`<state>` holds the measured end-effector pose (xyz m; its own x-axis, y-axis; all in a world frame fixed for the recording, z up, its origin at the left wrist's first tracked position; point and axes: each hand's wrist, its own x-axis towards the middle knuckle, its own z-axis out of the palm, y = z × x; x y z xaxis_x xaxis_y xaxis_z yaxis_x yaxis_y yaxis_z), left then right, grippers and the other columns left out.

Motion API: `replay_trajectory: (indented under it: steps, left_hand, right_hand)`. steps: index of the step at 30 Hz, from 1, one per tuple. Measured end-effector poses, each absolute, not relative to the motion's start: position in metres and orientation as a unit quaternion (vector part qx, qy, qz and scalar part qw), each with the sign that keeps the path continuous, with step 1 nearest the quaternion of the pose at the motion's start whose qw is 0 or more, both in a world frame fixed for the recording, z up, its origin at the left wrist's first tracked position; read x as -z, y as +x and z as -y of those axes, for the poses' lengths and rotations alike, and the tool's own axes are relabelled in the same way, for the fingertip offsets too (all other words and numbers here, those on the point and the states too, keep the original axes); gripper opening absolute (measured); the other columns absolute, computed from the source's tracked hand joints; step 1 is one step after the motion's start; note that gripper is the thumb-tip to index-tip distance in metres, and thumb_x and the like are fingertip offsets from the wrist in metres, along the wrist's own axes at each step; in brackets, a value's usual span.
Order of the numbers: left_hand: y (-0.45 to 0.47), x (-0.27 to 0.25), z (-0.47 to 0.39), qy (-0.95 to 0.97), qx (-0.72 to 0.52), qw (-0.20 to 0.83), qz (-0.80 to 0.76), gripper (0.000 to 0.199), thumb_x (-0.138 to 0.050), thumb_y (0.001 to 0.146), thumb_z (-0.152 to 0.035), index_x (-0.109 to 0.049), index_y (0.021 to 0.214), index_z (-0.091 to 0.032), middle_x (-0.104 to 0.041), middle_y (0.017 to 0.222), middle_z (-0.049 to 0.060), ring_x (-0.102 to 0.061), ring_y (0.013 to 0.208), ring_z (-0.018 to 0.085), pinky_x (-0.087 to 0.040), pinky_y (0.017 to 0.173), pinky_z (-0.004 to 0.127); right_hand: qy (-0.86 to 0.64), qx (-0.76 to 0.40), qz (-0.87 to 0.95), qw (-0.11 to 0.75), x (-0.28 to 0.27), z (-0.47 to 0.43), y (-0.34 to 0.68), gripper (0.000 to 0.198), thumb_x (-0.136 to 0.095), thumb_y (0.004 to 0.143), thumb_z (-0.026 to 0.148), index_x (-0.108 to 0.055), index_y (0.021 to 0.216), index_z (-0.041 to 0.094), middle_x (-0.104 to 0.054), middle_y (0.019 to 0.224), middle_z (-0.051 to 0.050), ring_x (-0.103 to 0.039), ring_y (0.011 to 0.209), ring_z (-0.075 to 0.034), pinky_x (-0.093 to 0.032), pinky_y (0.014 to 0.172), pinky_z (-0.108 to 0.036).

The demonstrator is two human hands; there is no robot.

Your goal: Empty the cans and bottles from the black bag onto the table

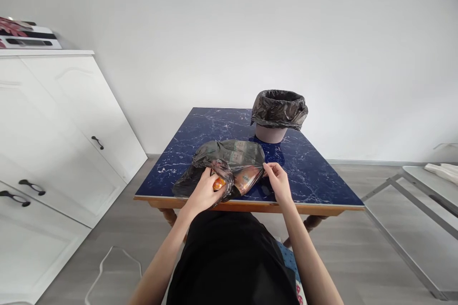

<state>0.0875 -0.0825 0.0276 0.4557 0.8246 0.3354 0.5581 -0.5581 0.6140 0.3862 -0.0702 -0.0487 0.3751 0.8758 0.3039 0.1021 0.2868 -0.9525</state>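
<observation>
A thin black plastic bag (229,151) lies near the front of the blue table, with colourful printed packaging (246,178) showing through its film. My left hand (204,193) is closed at the gathered mouth of the bag, around a small shiny orange packet (219,183); its fingertips are partly hidden by the plastic. At the bag's right side my right hand (278,180) pinches the film between thumb and fingers and pulls it taut. Behind the bag stands a light-coloured bin (271,134), its upper part covered by a black liner (277,114) folded over the rim.
The blue marble-patterned table (315,171) has a wooden edge and stands close to the white wall. White cupboards (64,119) with black handles are on the left. To the right is a grey folding rack (422,200). A white cable (107,255) lies on the floor.
</observation>
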Motion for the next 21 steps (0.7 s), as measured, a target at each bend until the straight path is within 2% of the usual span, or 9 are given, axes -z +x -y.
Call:
replay_trajectory:
  steps: [5,8,11,18,21]
  left_hand:
    - [0.086,-0.02,0.078,0.798,-0.327,0.189,-0.469,0.055,-0.073,0.089,-0.027,-0.059,0.143,-0.024,-0.057,0.142,0.016,-0.065,0.133,0.039,-0.06,0.105,0.047]
    - [0.078,-0.021,0.075,0.78,-0.341,0.175,-0.494,0.051,-0.072,0.089,-0.025,-0.057,0.138,-0.023,-0.06,0.137,0.016,-0.066,0.13,0.037,-0.057,0.107,0.047]
    - [0.065,-0.027,0.072,0.76,-0.352,0.17,-0.519,0.048,-0.07,0.092,-0.031,-0.055,0.137,-0.023,-0.063,0.137,0.015,-0.067,0.129,0.034,-0.055,0.109,0.046]
    - [0.02,-0.057,0.077,0.682,-0.385,0.162,-0.6,0.053,-0.074,0.089,-0.045,-0.055,0.134,-0.024,-0.071,0.137,0.014,-0.074,0.117,0.034,-0.062,0.093,0.045]
    - [0.006,-0.066,0.08,0.631,-0.429,0.153,-0.628,0.046,-0.064,0.096,-0.052,-0.051,0.13,-0.023,-0.069,0.14,0.015,-0.079,0.102,0.029,-0.065,0.076,0.039]
  right_hand:
    - [-0.512,-0.3,0.417,0.689,0.058,0.066,0.392,0.03,-0.07,0.104,0.046,-0.068,0.099,0.017,-0.066,0.087,0.001,-0.064,0.075,-0.014,-0.057,0.074,-0.032]
    - [-0.503,-0.302,0.387,0.711,0.061,0.064,0.394,0.029,-0.07,0.105,0.045,-0.067,0.098,0.017,-0.066,0.087,0.001,-0.063,0.074,-0.013,-0.057,0.071,-0.03]
    - [-0.491,-0.305,0.365,0.73,0.063,0.063,0.395,0.028,-0.071,0.105,0.044,-0.067,0.098,0.016,-0.065,0.086,0.002,-0.063,0.072,-0.013,-0.057,0.069,-0.029]
    - [-0.471,-0.322,0.345,0.745,0.063,0.06,0.395,0.026,-0.072,0.104,0.041,-0.067,0.097,0.016,-0.065,0.085,0.002,-0.062,0.07,-0.012,-0.056,0.067,-0.027]
    - [-0.465,-0.329,0.344,0.746,0.064,0.059,0.395,0.026,-0.072,0.105,0.041,-0.067,0.097,0.016,-0.066,0.086,0.002,-0.062,0.071,-0.012,-0.056,0.067,-0.027]
